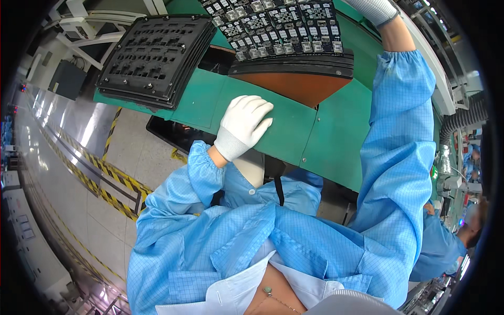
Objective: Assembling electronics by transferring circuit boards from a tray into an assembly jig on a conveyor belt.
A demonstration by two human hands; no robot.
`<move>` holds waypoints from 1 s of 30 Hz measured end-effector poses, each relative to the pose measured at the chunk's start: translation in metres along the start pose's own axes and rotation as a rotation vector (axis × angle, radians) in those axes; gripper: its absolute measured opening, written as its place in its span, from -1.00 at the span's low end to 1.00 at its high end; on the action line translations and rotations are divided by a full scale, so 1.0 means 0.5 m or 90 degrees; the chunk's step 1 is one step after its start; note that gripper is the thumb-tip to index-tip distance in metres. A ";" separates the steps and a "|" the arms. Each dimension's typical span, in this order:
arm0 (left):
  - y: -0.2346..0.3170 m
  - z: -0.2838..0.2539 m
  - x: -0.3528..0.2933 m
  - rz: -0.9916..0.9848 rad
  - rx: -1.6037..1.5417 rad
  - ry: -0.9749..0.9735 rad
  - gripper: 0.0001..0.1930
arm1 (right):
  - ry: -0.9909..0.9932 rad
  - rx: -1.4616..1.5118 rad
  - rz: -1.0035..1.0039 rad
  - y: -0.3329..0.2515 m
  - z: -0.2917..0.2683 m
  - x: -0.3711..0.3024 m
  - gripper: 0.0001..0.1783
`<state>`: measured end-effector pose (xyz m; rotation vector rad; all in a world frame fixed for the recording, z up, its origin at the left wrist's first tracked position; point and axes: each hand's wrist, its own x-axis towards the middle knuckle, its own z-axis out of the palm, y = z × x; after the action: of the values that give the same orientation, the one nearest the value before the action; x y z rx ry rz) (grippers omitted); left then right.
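Observation:
My left hand (244, 122), in a white knit glove, rests near the front edge of the green work surface (283, 123). Its fingers lie loosely forward with the thumb apart, and nothing is in them. Stretched far ahead at the upper right is my right hand (374, 9), gloved the same way; the picture's edge cuts off its fingers. Between the two hands, a black panel of circuit boards (278, 29) with several rows of metal connectors stands over a stack of dark plates (294, 67). An orange-brown slanted side (294, 86) shows beneath that stack.
A stack of black slotted trays (149, 58) sits at the table's left end. Beyond it are white frame bars and a grey box (67, 79). Yellow-black tape (113, 184) marks the floor. A ribbed hose (464, 113) and a person in blue (438, 247) are at the right.

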<state>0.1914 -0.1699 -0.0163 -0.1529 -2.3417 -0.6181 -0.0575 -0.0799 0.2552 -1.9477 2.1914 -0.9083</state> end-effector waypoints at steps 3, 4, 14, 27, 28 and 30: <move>-0.001 0.002 -0.002 0.005 0.001 0.003 -0.70 | 0.013 0.100 -0.033 0.011 0.011 0.000 -0.38; -0.001 0.002 -0.002 0.004 0.005 0.001 -0.71 | 0.028 0.132 -0.034 0.012 0.013 0.001 -0.38; -0.001 0.006 -0.001 0.006 0.013 0.006 -0.73 | -0.021 0.100 0.052 0.007 -0.003 0.008 -0.44; 0.005 0.001 0.008 -0.001 0.017 0.000 -0.76 | 0.021 0.031 -0.118 -0.022 0.019 0.000 -0.38; 0.004 0.002 0.009 -0.001 0.016 0.000 -0.76 | 0.017 -0.022 -0.081 -0.024 0.014 0.001 -0.39; 0.001 0.005 0.008 0.000 0.015 -0.001 -0.76 | 0.006 -0.032 -0.055 -0.016 0.004 0.001 -0.41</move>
<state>0.1872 -0.1684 -0.0149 -0.1426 -2.3488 -0.5912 -0.0498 -0.0814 0.2573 -2.0795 2.1717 -0.8836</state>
